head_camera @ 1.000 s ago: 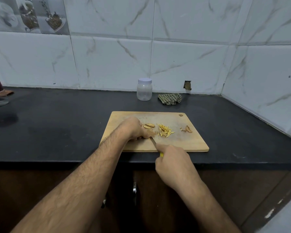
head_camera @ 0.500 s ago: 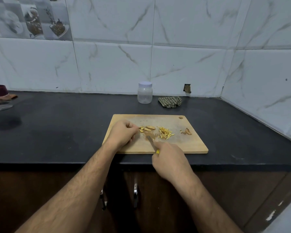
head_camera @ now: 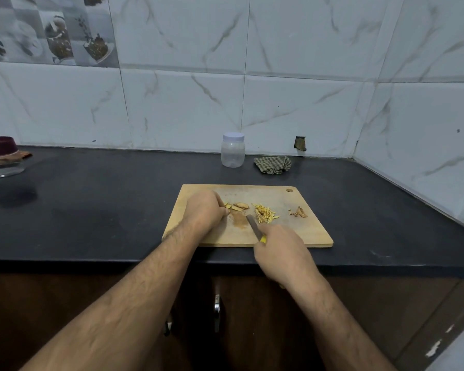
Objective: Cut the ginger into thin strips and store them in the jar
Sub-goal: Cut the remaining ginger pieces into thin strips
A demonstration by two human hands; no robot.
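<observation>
1. Ginger slices: a few pale brown pieces, flat on the board, left of centre.
2. Strips: a small yellow pile just right of the slices.
3. Jar: clear plastic, white lid on, upright behind the board.

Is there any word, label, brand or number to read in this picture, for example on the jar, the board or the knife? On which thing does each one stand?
None can be read.
Jar: clear, white lid, no label.
Board: bare wood, no print.
Knife: no mark shows on the blade; the right hand covers most of the yellow handle.
Wall tiles: pictures only, no letters.
</observation>
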